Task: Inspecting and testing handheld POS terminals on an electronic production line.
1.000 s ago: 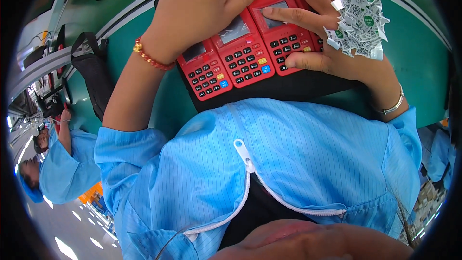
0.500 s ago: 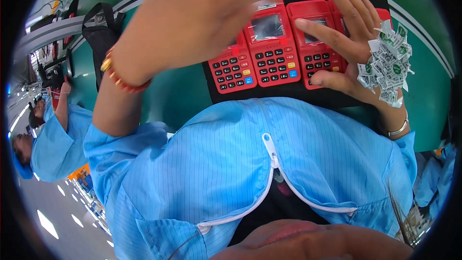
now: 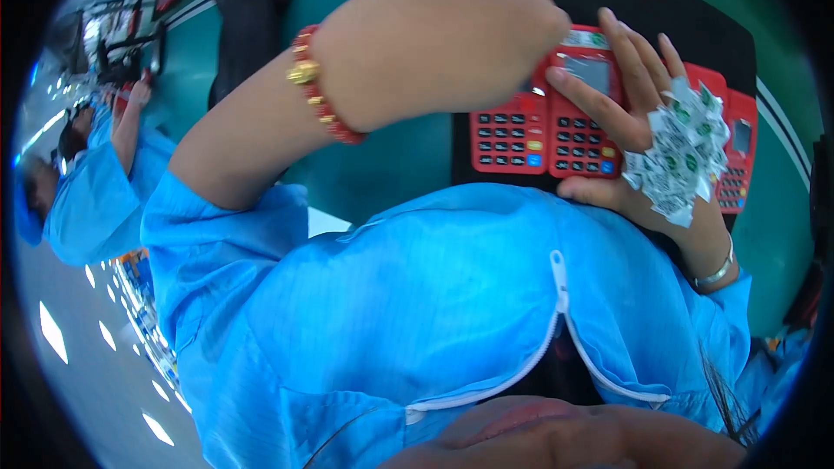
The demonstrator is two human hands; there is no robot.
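Observation:
A row of red card payment terminals lies face up before me. The leftmost terminal is partly covered from above by my left hand, whose fingers are curled closed; their tips are hidden, as is anything between them. Against the neighbouring terminal rests my right hand, fingers spread, the index fingertip by the screen and the thumb below the keypad. A white and green label sits on that terminal's top end. Many small printed stickers cling in a bunch to the back of my right hand.
Beneath the terminals is a black mat on a green tabletop. Another red terminal lies right of my right hand. A black strapped item stands at the left. Beyond it, a person in blue is at work.
The view has shifted, putting the terminals farther right in the picture. My left hand has also moved right. Relative to the row, my right hand has gone left, to the second terminal.

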